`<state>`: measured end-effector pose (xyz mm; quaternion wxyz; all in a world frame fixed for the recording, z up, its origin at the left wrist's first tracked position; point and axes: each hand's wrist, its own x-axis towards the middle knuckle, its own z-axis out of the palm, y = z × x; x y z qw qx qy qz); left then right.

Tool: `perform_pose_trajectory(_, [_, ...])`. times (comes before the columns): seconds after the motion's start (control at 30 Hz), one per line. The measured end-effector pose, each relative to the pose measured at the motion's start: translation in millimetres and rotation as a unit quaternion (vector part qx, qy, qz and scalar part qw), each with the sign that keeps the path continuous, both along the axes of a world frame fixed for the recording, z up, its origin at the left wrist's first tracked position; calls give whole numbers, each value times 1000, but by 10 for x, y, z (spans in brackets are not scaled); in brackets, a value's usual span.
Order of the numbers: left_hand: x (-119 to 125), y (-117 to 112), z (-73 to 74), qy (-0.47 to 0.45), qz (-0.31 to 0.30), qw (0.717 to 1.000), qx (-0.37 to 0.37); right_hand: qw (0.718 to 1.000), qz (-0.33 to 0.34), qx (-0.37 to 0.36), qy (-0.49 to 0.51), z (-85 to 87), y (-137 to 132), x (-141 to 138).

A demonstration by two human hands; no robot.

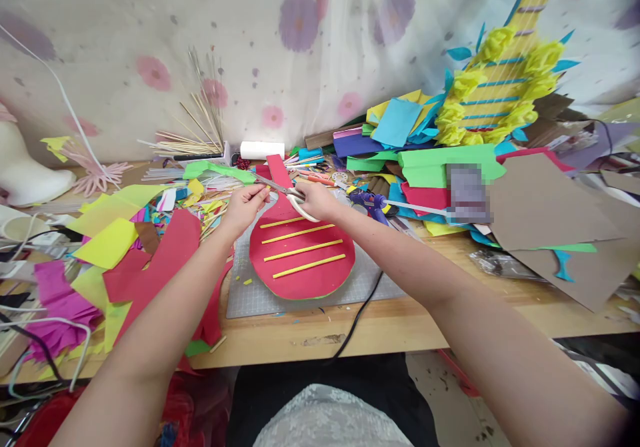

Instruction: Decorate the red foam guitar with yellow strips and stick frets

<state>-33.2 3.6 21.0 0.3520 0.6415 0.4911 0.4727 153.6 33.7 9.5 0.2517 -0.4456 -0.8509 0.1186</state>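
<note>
My right hand (315, 200) grips a pair of scissors (303, 208) with white handles. Their metal blades point left, over the neck of a red guitar-shaped cutout (300, 285). Yellow strips run across the cutout's round body, which lies on a grey cutting mat (240, 303). My left hand (245, 210) is pinched closed beside the blade tips; what its fingers hold is too small to make out. Just above that hand, a green foam piece (220, 169) reaches to the tips of the scissors.
A blue glue gun (369, 200) lies right of the cutout, and a black cable (357, 317) crosses the mat. Red foam scraps (165, 267) and yellow sheets (107, 240) cover the left. A yellow flowered guitar (495, 93) stands behind brown boards (555, 200). Thin sticks (205, 127) stand at the back.
</note>
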Motion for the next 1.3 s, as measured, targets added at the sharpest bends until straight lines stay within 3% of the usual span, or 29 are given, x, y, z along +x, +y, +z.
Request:
perform_pose_trajectory(0.23, [-78,7,9,3,-6,1000,16,994,27,-83,70,37,60,66])
perform_pose_trajectory(0.57, [-53,-41,61,53,-59,997,24,997,70,16,-8,82,-86,56])
perform_pose_trajectory(0.97, [-73,-21,5,84,-70,994,31,995,100,12,-13,113,-130,53])
perform_pose_trajectory(1.3, [5,13,-17,51,-48,997,14,999,13,-14,-46,46,-174,60])
